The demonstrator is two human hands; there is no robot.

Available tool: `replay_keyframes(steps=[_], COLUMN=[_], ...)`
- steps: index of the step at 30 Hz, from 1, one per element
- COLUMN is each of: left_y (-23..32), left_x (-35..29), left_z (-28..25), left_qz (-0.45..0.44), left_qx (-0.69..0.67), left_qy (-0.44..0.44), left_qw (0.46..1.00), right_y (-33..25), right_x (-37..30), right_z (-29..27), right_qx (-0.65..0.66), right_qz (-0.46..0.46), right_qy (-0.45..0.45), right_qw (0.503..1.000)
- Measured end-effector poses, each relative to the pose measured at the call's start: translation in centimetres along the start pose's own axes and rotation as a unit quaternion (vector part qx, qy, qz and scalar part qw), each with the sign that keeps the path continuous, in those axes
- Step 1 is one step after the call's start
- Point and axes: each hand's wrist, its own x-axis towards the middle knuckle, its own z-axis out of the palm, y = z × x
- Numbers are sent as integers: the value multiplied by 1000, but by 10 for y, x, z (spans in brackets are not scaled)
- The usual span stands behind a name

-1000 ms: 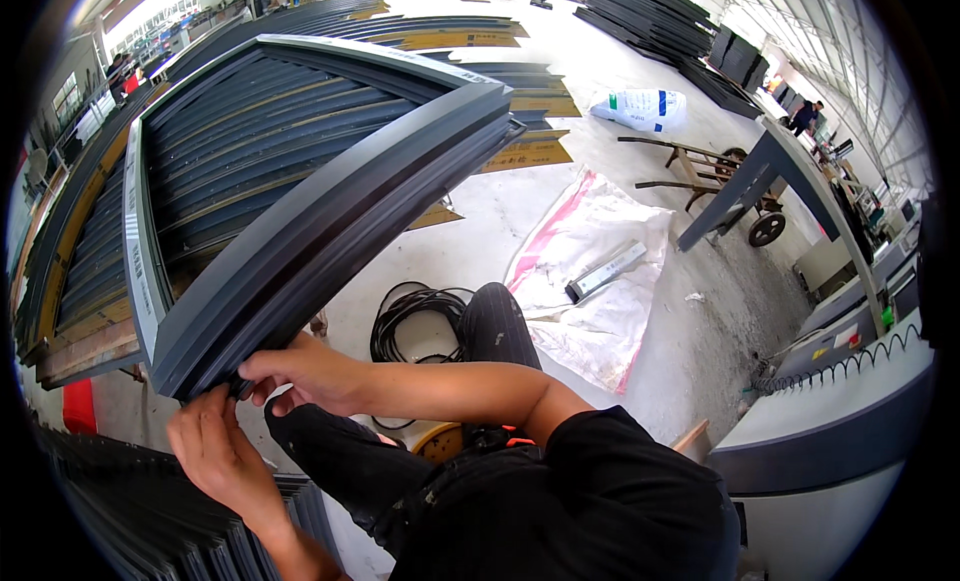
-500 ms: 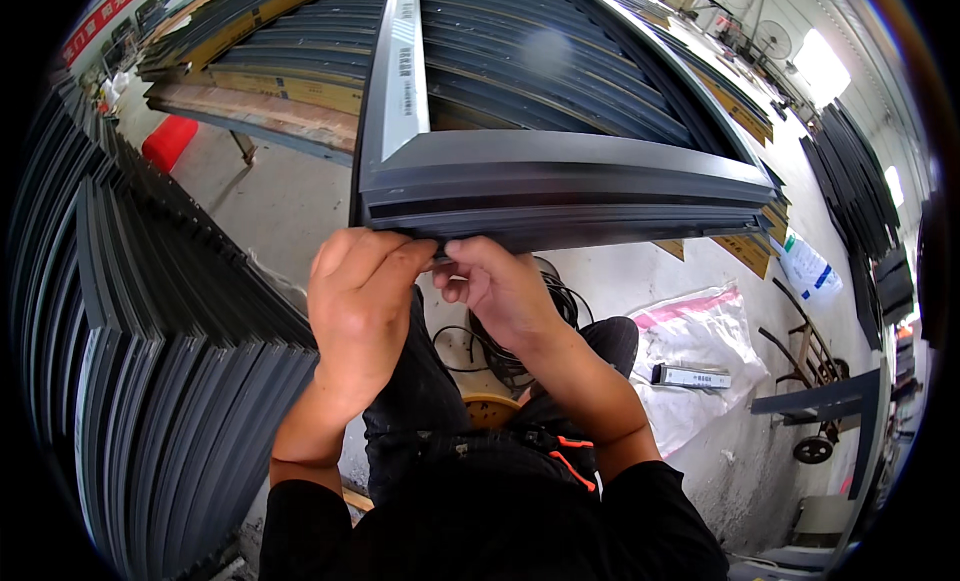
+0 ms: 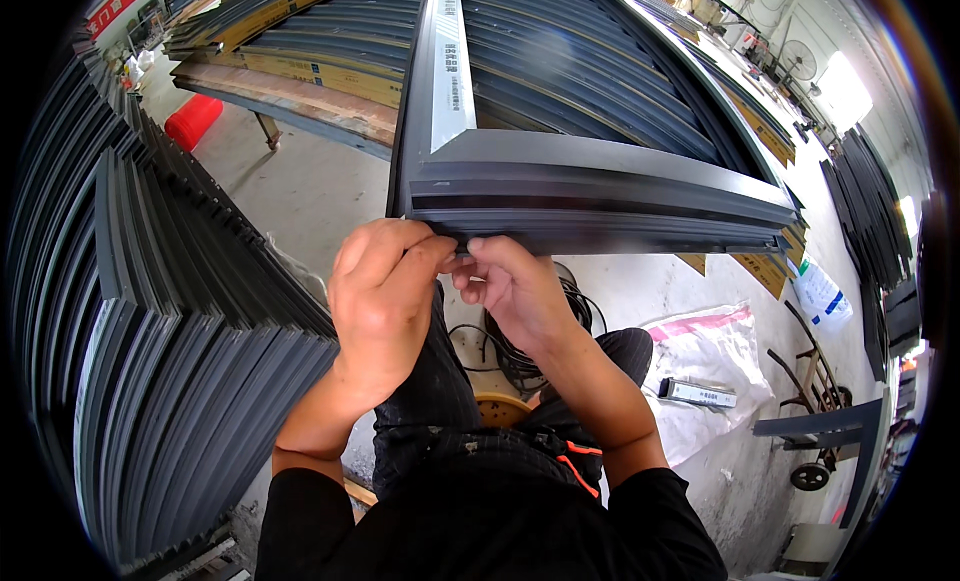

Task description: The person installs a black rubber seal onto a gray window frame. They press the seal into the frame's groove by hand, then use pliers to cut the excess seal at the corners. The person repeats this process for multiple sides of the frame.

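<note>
A dark grey metal frame (image 3: 610,164), like a window frame with mitred corners, lies in front of me with its grooved near side facing my body. Pale printed film (image 3: 450,76) covers part of its left bar. Both hands are at the lower edge of the near side, close to the left corner. My left hand (image 3: 382,291) is closed, thumb and fingers pinched against the edge. Beside it, nearly touching, my right hand (image 3: 518,299) has its thumb up on the edge and its fingers curled under. Whatever the fingertips pinch is hidden or too small to make out.
Stacked dark profiles (image 3: 200,411) stand close on my left. More profiles (image 3: 330,41) lie on a bench beyond the frame. Coiled black cable (image 3: 515,351) is under the frame. To the right are a white sack (image 3: 705,356), a plastic bottle (image 3: 823,296) and a hand trolley (image 3: 815,381).
The view has shifted slightly, so the surroundings sit a little farther right. Both hands stay pinched near the frame's left corner, with hardly any change in their grip.
</note>
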Motion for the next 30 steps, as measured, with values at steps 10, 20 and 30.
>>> replay_keyframes(steps=[10,20,30], left_y=[-13,-27,-11], left_x=[-12,-49,-49], left_z=[-28,-22,2], left_qz=[-34,-228,-276], left_qx=[27,-65,-194], left_qy=[61,132,107], left_qw=[997,962,935], right_y=[4,14,25], right_x=[5,11,15], right_z=[6,16,15], right_qx=[-36,-16,-33], right_qz=[21,20,-16], right_qy=[-7,-2,6], right_qw=[999,1000,999])
